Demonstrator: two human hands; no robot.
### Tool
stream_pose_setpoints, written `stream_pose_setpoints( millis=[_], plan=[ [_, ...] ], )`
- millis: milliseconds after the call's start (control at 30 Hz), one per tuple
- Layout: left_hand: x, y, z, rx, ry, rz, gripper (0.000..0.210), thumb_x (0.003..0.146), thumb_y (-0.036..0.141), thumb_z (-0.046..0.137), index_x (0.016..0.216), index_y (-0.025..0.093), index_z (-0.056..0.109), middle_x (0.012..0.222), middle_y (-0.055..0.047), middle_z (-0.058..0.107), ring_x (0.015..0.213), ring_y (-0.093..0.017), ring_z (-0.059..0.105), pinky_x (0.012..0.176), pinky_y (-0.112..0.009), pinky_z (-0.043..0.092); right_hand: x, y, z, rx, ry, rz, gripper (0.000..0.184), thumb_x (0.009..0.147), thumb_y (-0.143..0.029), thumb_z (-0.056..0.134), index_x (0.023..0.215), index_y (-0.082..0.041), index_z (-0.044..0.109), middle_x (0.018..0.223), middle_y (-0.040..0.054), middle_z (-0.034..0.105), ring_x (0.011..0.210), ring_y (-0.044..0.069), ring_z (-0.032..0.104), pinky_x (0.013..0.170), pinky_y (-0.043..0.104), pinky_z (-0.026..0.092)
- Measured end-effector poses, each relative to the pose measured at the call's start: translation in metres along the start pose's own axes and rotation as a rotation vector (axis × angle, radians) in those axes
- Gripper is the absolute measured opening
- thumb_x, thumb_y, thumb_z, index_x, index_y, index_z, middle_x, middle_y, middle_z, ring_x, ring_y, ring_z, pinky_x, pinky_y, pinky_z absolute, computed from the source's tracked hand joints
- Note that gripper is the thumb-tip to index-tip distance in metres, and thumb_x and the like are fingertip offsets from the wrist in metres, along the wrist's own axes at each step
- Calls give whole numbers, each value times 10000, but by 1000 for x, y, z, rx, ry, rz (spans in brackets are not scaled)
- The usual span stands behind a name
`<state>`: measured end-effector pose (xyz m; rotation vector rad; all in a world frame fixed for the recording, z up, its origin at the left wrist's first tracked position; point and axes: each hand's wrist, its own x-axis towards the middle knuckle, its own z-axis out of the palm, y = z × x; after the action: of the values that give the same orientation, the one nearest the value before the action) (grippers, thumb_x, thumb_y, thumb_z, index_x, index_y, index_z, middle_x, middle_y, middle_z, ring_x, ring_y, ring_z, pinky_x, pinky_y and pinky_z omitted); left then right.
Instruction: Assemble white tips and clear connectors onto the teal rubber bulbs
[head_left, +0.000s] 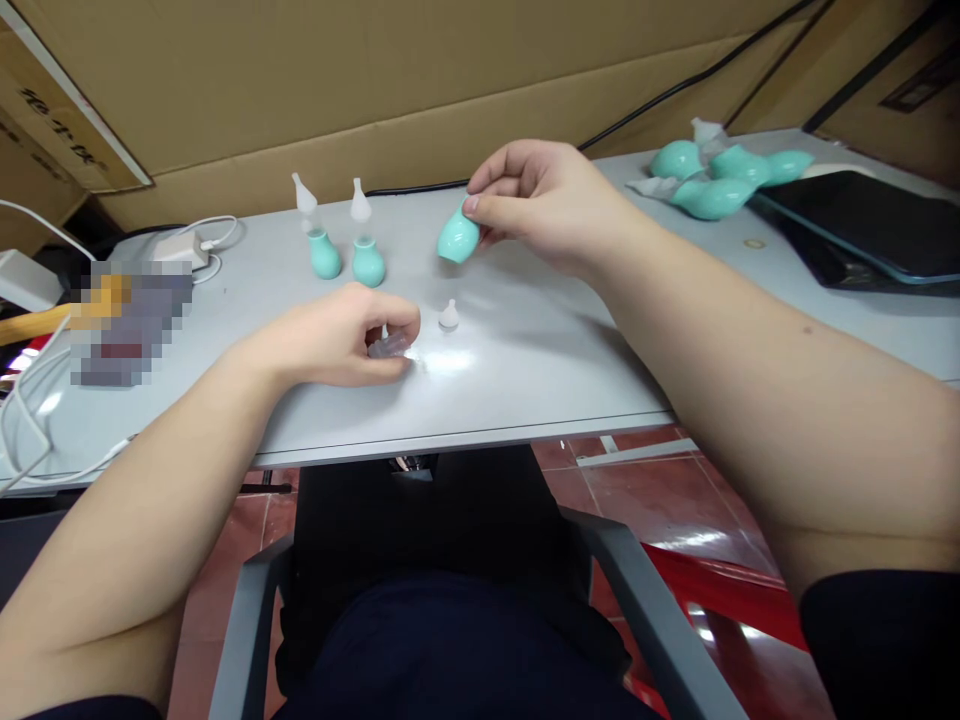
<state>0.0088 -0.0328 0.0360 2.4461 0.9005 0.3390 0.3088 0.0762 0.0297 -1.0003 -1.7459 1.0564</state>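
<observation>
My right hand [532, 200] pinches a turquoise rubber bulb [458, 238] by its upper end, holding it tilted just over the table. Lower and to the left, my left hand [352, 335] curls around a small clear plastic piece [388, 346], partly hidden by the fingers. Between the hands a small white nozzle tip [448, 315] stands on the table. Behind my left hand are two upright bulb aspirators, one on the left [324, 255] and one on the right [368, 262], each a turquoise bulb with a clear collar and a white tip.
Several turquoise bulbs [720, 195] with clear wrapping lie at the back right, beside a black tablet-like object [870, 220]. White cables and a charger [184, 250] occupy the left side. Cardboard [375, 80] walls the back; the table's front edge [465, 440] faces me.
</observation>
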Motion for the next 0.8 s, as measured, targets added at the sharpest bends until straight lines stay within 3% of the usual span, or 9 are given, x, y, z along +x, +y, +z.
stream_pose_setpoints(
  millis=[133, 233, 367, 600, 700, 800],
  plan=[
    [0, -1, -1, 9, 9, 6, 152, 906, 212, 776, 882, 260, 634, 814, 29, 609, 715, -154, 516, 640, -306, 422, 1, 4, 3, 11, 10, 4, 656, 522, -594, 1268, 787, -334, 728, 752, -3, 773, 836, 265, 713, 932, 520, 630],
    [0, 0, -1, 9, 7, 5, 165, 895, 198, 788, 880, 261, 637, 811, 30, 615, 713, -156, 516, 643, -308, 432, -1, 6, 3, -4, 2, -11, 578, 656, -582, 1246, 780, -317, 749, 802, 20, 813, 818, 264, 720, 947, 541, 650],
    [0, 2, -2, 9, 4, -12, 188, 890, 177, 799, 870, 261, 632, 803, 31, 610, 710, -156, 512, 640, -315, 424, -6, 5, -1, -213, -66, -96, 371, 841, -525, 1158, 827, -347, 833, 908, 50, 871, 867, 315, 737, 893, 563, 628],
    [0, 0, 0, -9, 37, 29, 271, 877, 117, 818, 841, 279, 604, 777, 11, 609, 676, -174, 512, 597, -374, 415, -11, 2, 1, -493, -154, -265, 246, 925, -476, 1041, 868, -328, 853, 1066, 88, 900, 1012, 359, 792, 922, 550, 625],
    [1, -5, 4, -22, 148, 111, 245, 886, 150, 834, 864, 281, 629, 766, 20, 588, 651, -166, 488, 595, -376, 409, -10, 5, 2, -522, -134, -267, 276, 899, -438, 1053, 858, -331, 801, 1031, 75, 861, 946, 348, 769, 887, 545, 614],
    [5, -19, 7, -51, 450, 192, 198, 953, 299, 867, 930, 279, 672, 820, 15, 622, 672, -153, 498, 605, -357, 408, -10, 7, 2, -499, -100, -249, 313, 913, -475, 1056, 862, -337, 779, 992, 63, 834, 906, 341, 745, 851, 546, 605]
  ],
)
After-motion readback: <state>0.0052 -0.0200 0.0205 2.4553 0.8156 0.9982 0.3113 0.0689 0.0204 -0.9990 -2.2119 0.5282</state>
